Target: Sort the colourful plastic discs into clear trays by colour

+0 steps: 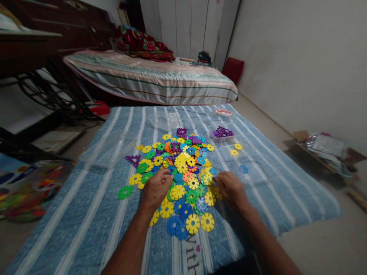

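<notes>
A heap of plastic snowflake discs (pixel 193 183) in yellow, green, blue and orange lies spread over a striped blue cloth (pixel 106 202). My left hand (pixel 157 187) is at the heap's left side, fingers curled together with the thumb; what they hold, if anything, is hidden. On the right edge my right hand (pixel 231 188) is closed in a pinch close to yellow and blue discs, and its contents cannot be made out. Several purple square-shaped pieces (pixel 181 132) lie among the discs. A purple triangular piece (pixel 133 160) rests at the heap's left.
Behind the heap stands a small clear tub (pixel 222 133) of purple pieces. Clear plastic lids or trays (pixel 255 172) lie to the right, near a loose blue disc (pixel 244 169). A bed (pixel 155 82) is beyond the cloth; a cardboard box (pixel 327 156) sits on the floor at right.
</notes>
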Action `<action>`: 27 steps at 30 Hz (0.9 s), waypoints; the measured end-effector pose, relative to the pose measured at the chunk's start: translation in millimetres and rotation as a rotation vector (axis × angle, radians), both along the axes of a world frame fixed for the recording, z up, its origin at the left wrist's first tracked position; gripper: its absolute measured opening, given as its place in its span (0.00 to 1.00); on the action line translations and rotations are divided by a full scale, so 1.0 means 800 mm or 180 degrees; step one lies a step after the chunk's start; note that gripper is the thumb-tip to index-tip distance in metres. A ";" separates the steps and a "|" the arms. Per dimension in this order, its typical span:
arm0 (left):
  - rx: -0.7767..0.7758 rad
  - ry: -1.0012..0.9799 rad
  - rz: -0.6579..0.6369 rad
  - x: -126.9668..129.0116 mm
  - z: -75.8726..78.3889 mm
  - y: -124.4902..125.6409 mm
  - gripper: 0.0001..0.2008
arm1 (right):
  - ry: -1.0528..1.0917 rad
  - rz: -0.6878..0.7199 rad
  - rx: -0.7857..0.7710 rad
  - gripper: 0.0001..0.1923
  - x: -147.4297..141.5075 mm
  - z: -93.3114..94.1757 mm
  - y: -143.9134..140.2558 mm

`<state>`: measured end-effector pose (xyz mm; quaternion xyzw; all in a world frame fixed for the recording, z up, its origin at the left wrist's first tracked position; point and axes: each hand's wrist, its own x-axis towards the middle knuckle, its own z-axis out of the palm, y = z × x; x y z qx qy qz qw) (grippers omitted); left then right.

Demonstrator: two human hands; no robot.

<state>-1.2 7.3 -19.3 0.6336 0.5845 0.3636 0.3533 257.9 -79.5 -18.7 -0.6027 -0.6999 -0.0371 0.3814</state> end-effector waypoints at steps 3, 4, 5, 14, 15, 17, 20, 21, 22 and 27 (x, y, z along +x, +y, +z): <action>0.0009 0.0004 -0.0032 0.001 0.002 -0.001 0.18 | -0.0128 -0.0156 0.0356 0.11 0.013 0.028 -0.002; 0.0011 0.0000 -0.0041 0.001 0.003 -0.002 0.18 | -0.0198 -0.0291 0.0504 0.10 0.022 0.039 -0.002; 0.0019 -0.0009 -0.0043 0.002 0.003 -0.002 0.19 | -0.0282 -0.0479 0.0656 0.10 0.031 0.048 -0.002; 0.0008 0.0066 -0.0024 0.004 0.003 -0.004 0.19 | -0.0495 -0.0877 0.0706 0.06 0.044 0.057 -0.014; 0.0010 0.0066 -0.0017 0.004 0.003 -0.004 0.19 | -0.0410 -0.0524 0.0555 0.06 0.031 0.051 -0.020; 0.0007 0.0053 0.0001 0.004 0.003 -0.004 0.18 | -0.0257 0.0118 0.0282 0.06 0.005 0.037 -0.031; -0.0005 0.0047 0.0023 0.003 0.003 -0.005 0.18 | -0.0232 0.0715 -0.0131 0.10 -0.021 0.019 -0.046; -0.0010 0.0050 0.0023 0.003 0.003 -0.005 0.18 | -0.0268 0.0815 -0.0262 0.13 -0.025 0.014 -0.049; -0.0011 0.0047 0.0023 0.004 0.003 -0.005 0.18 | -0.0317 0.0888 -0.0386 0.15 -0.028 0.010 -0.051; 0.0012 0.0017 -0.0014 0.004 0.004 -0.005 0.19 | -0.0528 0.0969 -0.0731 0.17 -0.036 0.003 -0.053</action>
